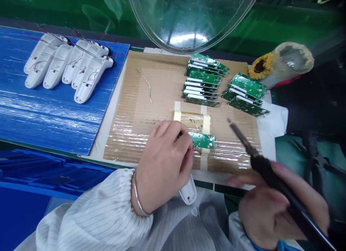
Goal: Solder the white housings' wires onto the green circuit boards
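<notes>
My left hand point(164, 161) is closed over the left end of a green circuit board point(202, 140), its fingers bent at the taped block point(191, 122). Below that hand a white plastic housing point(188, 193) pokes out; its upper part is hidden under the palm. In my right hand point(281, 200) is a black soldering iron point(273, 179), its metal tip pointing up and left, in the air right of the board and apart from it. A curved piece of solder wire point(147, 83) lies on the cardboard point(121, 135).
Stacked green boards point(201, 85) and more boards point(247, 94) lie at the cardboard's back right. White housings with wires point(89, 80) rest on a blue sheet point(54, 117) at left. A round holder with yellow sponge point(261, 65), pliers point(315, 157) and a clear lens point(189, 24) surround the work area.
</notes>
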Action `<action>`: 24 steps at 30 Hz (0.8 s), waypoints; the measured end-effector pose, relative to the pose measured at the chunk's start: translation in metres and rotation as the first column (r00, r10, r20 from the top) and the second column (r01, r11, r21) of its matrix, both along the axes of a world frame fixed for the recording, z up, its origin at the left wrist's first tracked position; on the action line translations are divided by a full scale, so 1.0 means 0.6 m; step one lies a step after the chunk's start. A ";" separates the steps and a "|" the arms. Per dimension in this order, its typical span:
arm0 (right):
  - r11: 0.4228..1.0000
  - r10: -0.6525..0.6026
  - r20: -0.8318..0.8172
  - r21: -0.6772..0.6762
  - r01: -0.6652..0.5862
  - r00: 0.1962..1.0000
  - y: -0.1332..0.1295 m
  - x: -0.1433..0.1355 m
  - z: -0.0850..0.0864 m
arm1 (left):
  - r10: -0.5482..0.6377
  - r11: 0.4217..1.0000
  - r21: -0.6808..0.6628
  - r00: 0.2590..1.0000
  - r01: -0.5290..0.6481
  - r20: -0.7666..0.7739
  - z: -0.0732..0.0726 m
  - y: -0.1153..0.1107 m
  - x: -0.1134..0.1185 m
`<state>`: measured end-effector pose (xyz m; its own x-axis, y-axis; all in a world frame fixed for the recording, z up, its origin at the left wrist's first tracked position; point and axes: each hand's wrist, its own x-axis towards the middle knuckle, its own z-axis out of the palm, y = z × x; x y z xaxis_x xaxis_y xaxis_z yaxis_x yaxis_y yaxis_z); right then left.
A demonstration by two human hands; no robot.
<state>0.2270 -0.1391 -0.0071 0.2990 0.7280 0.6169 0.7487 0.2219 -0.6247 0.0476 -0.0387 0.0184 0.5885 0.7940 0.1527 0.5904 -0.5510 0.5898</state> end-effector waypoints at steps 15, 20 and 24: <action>0.980 0.133 0.309 -0.180 -0.079 0.942 0.018 -0.009 0.023 | 0.107 0.933 -0.354 0.890 0.064 0.443 -0.015 -0.009 -0.081; 0.986 -0.017 0.265 -0.155 0.060 0.964 0.064 0.057 0.023 | -0.192 0.926 -0.255 0.929 0.278 0.315 0.051 0.158 -0.162; 0.989 -0.037 0.447 -0.112 0.097 0.894 0.129 0.125 -0.008 | 0.179 0.951 0.225 0.971 -0.211 0.156 0.115 0.289 -0.228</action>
